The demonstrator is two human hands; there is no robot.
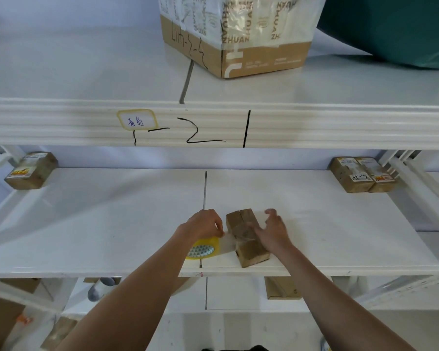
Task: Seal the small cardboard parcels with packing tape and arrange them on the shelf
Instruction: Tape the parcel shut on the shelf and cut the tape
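**Taping a small parcel on the middle shelf**

At the centre of the frame, the white middle shelf spans the full width, below a ribbed beam with black marker strokes and a yellow-edged label. At upper centre, on the shelf above, stands a large taped carton, with a green bundle at upper right. Lower centre, a small cardboard parcel lies near the front edge. Two sealed parcels sit side by side at the right rear; one more sits at the left rear. The right hand rests on the parcel top, fingers spread. The left hand pinches the clear strip running from the tape roll to the parcel; the roll lies beneath that hand.
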